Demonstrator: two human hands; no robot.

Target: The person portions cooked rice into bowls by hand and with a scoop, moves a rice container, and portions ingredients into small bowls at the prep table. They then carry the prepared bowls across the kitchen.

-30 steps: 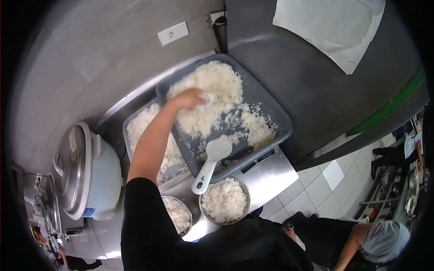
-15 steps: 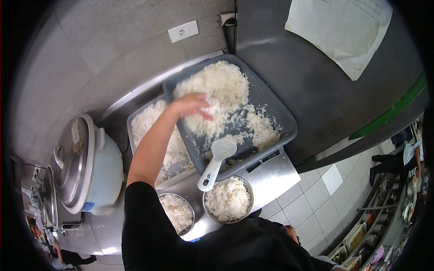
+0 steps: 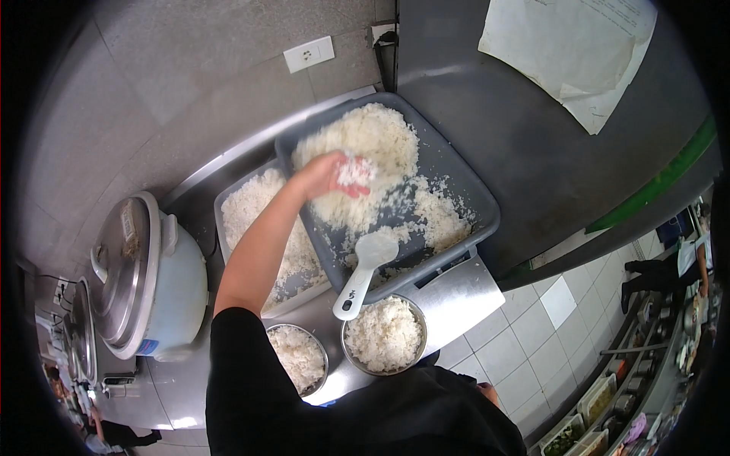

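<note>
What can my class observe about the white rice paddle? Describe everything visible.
The rice paddle is white and looks like plastic, with a broad, rounded head and a narrower handle bearing dark markings and a dark oval near its end. It rests across the rim of the grey tray, head inside near loose rice, handle outside. Nobody is holding it.

Paper [image 3: 570, 57], right of your left hand [image 3: 346, 175]: illegible print
Scoop [image 3: 366, 266], nearer you: unreadable mark
Cooker [image 3: 179, 281], left: unreadable label
</note>
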